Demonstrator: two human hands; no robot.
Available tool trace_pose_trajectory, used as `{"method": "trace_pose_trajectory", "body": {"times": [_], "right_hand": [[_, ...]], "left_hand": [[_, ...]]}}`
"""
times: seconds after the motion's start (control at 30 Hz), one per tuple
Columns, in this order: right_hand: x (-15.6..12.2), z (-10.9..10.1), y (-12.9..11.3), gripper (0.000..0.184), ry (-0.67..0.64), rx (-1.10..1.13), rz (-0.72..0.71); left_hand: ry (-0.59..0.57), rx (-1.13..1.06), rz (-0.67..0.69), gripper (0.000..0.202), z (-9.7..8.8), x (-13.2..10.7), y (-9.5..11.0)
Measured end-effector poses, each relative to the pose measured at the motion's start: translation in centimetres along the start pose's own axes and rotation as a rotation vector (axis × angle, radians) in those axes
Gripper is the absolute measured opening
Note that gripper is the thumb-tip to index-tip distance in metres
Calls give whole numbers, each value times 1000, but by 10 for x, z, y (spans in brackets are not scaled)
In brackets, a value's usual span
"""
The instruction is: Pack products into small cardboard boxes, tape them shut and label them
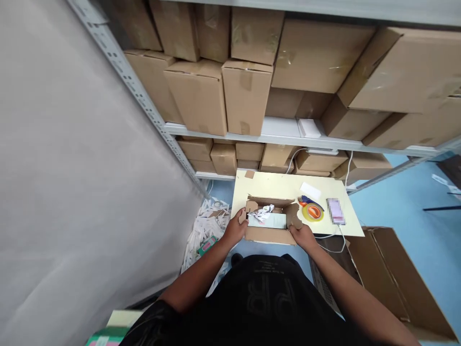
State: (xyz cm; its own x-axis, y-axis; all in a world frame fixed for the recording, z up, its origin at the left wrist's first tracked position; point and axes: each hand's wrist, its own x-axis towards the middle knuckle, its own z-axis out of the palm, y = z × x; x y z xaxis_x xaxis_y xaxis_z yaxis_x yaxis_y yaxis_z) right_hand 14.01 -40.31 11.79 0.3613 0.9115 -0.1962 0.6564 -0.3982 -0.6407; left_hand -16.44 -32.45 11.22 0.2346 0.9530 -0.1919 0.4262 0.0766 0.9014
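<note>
A small open cardboard box [268, 234] sits on a pale yellow board [277, 185]. Inside it lie a pale green-white flat pack [268, 221] and crumpled paper [264, 210]. My left hand [235, 229] grips the box's left side flap, fingers curled on it. My right hand [302, 234] holds the right side flap the same way. Both flaps stand partly folded inward.
A yellow tape roll [312, 212], a white card [310, 190] and a phone [335, 211] with a white cable lie on the board. Metal shelving [288, 129] full of cardboard boxes stands behind. Paper strips [203, 230] litter the floor left; an open carton [389, 274] lies right.
</note>
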Motion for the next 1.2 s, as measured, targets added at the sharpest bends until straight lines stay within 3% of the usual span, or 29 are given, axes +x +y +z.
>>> {"method": "trace_pose_trajectory", "body": {"times": [0.17, 0.33, 0.47, 0.63, 0.73, 0.83, 0.9, 1.03, 1.13, 1.2], "right_hand": [[34, -5, 15, 36, 51, -4, -91], [67, -9, 35, 46, -79, -9, -157], [79, -19, 58, 53, -228, -30, -204], [88, -42, 86, 87, -325, -163, -517], [99, -42, 84, 100, -347, -304, -622], [110, -31, 74, 105, -275, -323, -631], [116, -25, 69, 103, -220, -296, -626], [121, -21, 70, 78, -175, -211, -635], [120, -20, 73, 61, -145, -108, -600], [118, -16, 71, 56, -104, -39, -549]], "left_hand": [[-97, 73, 110, 62, 18, 53, 12], [-220, 191, 274, 74, 45, 81, -3], [-275, 352, 335, 81, 55, 90, -6], [-255, 522, 286, 78, 54, 93, 7], [-256, 523, 255, 79, 54, 93, 11], [-242, 462, 223, 79, 58, 92, 11], [-223, 399, 179, 74, 61, 91, 11], [-119, 203, 71, 71, 61, 96, 12], [-39, 26, 28, 80, 55, 114, 13], [-57, -63, 33, 83, 51, 131, 15]]}}
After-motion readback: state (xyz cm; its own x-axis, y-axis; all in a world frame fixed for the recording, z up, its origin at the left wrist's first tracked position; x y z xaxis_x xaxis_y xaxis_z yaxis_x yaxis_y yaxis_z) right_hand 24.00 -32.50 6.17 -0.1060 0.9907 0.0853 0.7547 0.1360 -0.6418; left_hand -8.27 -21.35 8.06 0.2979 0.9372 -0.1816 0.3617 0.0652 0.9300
